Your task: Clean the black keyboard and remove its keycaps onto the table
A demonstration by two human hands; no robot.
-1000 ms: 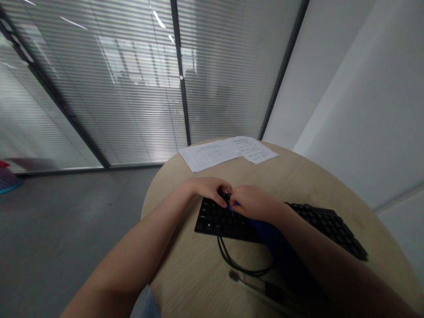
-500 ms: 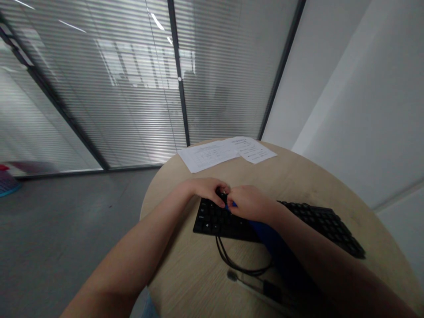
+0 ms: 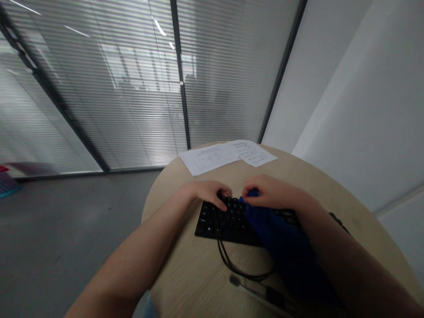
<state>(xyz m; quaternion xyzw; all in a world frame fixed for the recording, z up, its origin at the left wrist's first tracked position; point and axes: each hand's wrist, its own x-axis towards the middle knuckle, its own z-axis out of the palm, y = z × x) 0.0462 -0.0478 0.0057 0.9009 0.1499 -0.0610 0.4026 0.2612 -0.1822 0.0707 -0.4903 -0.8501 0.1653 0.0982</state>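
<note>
A black keyboard lies on the round wooden table, its middle and right parts partly covered. My left hand holds its upper left portion, thumb on the keys and fingers curled at the far edge. Pinched in my right hand is a blue cloth, which drapes over the keyboard and down beneath my right forearm. The right fingers are just above the keyboard's far edge.
Near the front lie a looped black cable and what looks like a toothbrush, its far end in shadow. Printed papers rest at the table's far edge. Blinds behind glass and a white wall stand beyond.
My right hand has moved right and slightly away from my left hand, taking the blue cloth along, so more cloth shows. The left hand stays on the keyboard.
</note>
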